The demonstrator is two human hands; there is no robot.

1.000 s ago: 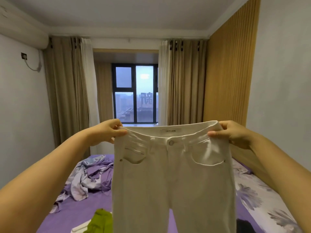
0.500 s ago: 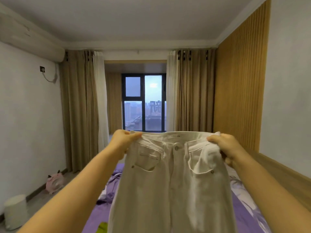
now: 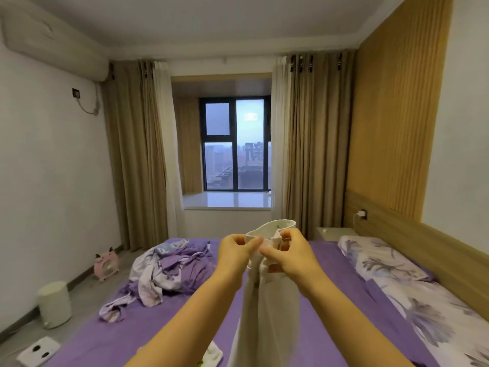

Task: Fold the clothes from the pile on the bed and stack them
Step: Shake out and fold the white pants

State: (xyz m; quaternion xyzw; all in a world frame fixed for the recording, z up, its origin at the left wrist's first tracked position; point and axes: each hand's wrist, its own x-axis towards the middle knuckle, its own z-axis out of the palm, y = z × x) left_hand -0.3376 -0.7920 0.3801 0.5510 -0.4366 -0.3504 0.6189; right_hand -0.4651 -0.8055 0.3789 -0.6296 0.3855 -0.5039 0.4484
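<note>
White trousers (image 3: 267,308) hang in front of me over the purple bed (image 3: 333,313), folded lengthwise so the legs lie together. My left hand (image 3: 235,249) pinches the waistband on the left. My right hand (image 3: 288,254) pinches it on the right, and the two hands nearly touch. The waistband loops up behind my fingers. A small white folded cloth (image 3: 213,353) lies on the bed near the bottom edge, partly hidden by my left arm.
A crumpled purple and white quilt (image 3: 169,271) lies on the bed's left side. A floral pillow (image 3: 378,258) rests along the wooden headboard on the right. On the floor at left stand a white bin (image 3: 54,304), a pink fan (image 3: 105,264) and a white scale (image 3: 38,350).
My hands have come together, folding the spread trousers in half lengthwise. They have dropped lower, and my view now shows more of the bed and floor.
</note>
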